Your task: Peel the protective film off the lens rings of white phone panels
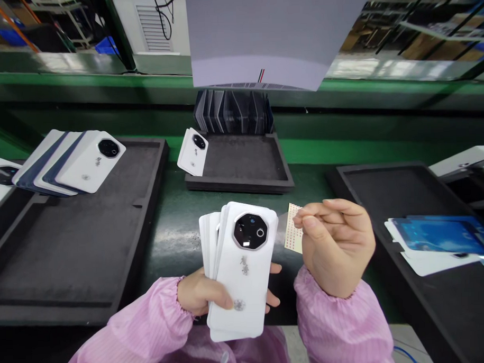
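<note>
A fanned stack of white phone back covers [251, 287] is in my left hand [202, 293], the thumb on the front face and the fingertips showing past the right edge. The top cover has a dark octagonal camera window [250, 231] and grey markings below it. My right hand [335, 242] is raised beside the stack, thumb and fingertips pinched together. Something faint and see-through may be between them, too small to make out. Just behind those fingertips lies a pale yellow sheet of small red dots [293, 233] on the green bench.
The left black tray [70, 251] has several white covers [88, 161] at its back. A smaller middle tray [241, 157] holds white covers [194, 151] and a row of dark panels [234, 112]. At right, a tray [385, 187] carries blue-filmed pieces [438, 235]. A white panel [261, 38] hangs above.
</note>
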`<action>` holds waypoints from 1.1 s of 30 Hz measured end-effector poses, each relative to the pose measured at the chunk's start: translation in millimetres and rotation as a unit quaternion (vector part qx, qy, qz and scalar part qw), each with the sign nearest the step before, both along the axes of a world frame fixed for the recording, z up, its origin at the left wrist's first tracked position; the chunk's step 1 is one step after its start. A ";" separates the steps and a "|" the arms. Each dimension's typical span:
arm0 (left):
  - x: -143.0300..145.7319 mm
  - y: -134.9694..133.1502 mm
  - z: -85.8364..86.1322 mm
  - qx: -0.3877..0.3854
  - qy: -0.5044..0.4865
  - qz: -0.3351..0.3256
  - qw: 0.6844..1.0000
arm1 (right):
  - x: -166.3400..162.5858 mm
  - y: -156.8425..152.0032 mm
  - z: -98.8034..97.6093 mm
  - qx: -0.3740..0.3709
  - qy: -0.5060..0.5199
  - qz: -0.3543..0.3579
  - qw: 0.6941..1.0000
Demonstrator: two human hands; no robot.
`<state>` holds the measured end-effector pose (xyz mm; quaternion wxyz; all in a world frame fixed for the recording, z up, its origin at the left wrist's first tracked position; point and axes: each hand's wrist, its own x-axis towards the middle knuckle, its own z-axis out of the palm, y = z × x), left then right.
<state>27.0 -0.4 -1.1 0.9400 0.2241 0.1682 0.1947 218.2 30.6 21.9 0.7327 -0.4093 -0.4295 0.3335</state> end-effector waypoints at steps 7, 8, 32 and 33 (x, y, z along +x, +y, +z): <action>1.4 0.8 -2.0 0.000 -0.003 -0.002 1.000 | 1.2 0.8 0.0 0.013 0.008 -0.010 1.000; 1.5 0.9 -2.0 0.001 -0.002 -0.003 1.000 | 1.6 0.8 0.0 0.013 0.008 -0.012 1.000; 3.1 1.3 -5.5 0.041 0.062 -0.006 0.997 | 0.7 -8.1 -6.6 0.044 -0.153 0.122 0.980; 3.2 1.3 -5.0 0.041 0.063 -0.005 0.997 | 1.1 -8.2 -6.3 0.045 -0.149 0.121 0.980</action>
